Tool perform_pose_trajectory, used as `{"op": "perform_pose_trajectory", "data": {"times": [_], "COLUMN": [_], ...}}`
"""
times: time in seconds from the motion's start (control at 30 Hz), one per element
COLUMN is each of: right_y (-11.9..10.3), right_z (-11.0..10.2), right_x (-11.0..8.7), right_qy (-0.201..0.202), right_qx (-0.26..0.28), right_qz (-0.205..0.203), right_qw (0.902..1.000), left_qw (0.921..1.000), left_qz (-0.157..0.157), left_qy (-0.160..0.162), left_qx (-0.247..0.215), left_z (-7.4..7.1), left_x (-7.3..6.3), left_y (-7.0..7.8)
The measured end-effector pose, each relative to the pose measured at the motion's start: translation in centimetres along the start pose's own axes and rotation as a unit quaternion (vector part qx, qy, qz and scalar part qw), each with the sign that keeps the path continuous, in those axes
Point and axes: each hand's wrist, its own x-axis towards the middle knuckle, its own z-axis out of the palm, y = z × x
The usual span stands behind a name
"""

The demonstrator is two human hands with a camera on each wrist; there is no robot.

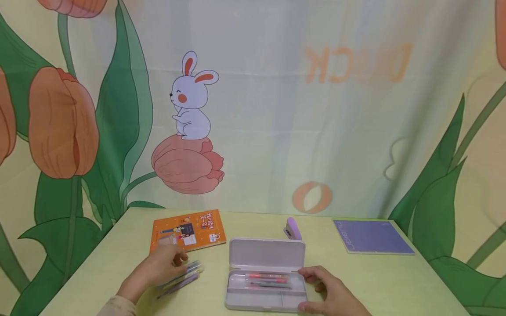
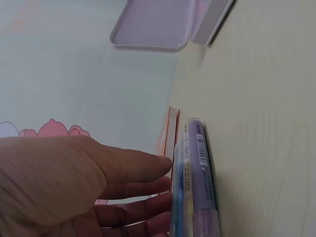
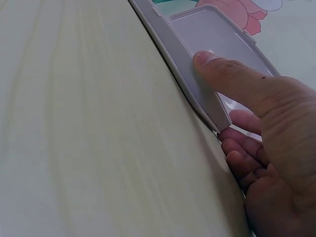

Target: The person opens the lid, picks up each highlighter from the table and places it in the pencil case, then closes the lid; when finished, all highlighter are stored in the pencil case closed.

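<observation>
A pale pencil case (image 1: 253,303) lies on the table with its lid (image 1: 267,254) raised. A few pens with red and dark parts (image 1: 269,281) rest in its back compartment. My right hand (image 1: 330,292) holds the case by its right end, thumb on the front wall and index finger at the back corner. To the left of the case, my left hand (image 1: 164,265) is over a row of highlighter pens (image 1: 187,276). In the left wrist view, its fingertips are right beside the pens, including a purple highlighter (image 2: 201,168) with a barcode label; the fingers are loosely bent.
Behind my left hand lies an orange book (image 1: 205,232). A purple stapler (image 1: 292,228) sits behind the case lid. At the back right is a blue-purple notebook (image 1: 375,237). A printed curtain (image 1: 269,131) with tulips and a rabbit hangs behind the table (image 1: 395,285).
</observation>
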Motion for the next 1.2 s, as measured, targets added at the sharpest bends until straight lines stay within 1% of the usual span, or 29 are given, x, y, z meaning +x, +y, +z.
{"op": "perform_pose_trajectory", "data": {"times": [0.1,0.33,0.57,0.7,0.9,1.03,1.2], "right_y": [0.0,-0.1,0.0,-0.1,-0.3,-0.4,-0.3], "right_z": [0.0,-0.1,-0.1,0.0,0.1,0.0,-0.1], "right_x": [0.0,0.1,0.1,0.1,0.0,-0.1,-0.1], "right_qy": [-0.003,-0.003,-0.004,-0.002,-0.001,-0.003,-0.003], "right_qx": [0.004,-0.003,-0.004,-0.007,-0.007,-0.005,-0.005], "right_qz": [0.001,-0.003,0.012,0.024,0.025,0.020,0.004], "right_qw": [1.0000,1.0000,0.9999,0.9997,0.9997,0.9998,1.0000], "left_qw": [1.0000,1.0000,0.9999,0.9999,0.9996,0.9987,0.9961], "left_qz": [-0.005,-0.001,-0.003,0.003,0.007,0.020,0.051], "left_qy": [-0.002,0.003,0.010,0.012,0.025,0.046,0.067], "left_qx": [0.003,0.000,0.001,0.003,0.011,0.013,0.025], "left_z": [0.1,0.4,0.6,0.6,0.5,0.3,0.1], "left_x": [0.0,0.1,0.1,0.2,0.3,0.2,-0.1], "left_y": [-0.1,-0.4,-0.5,-0.7,-0.9,-0.4,1.0]}}
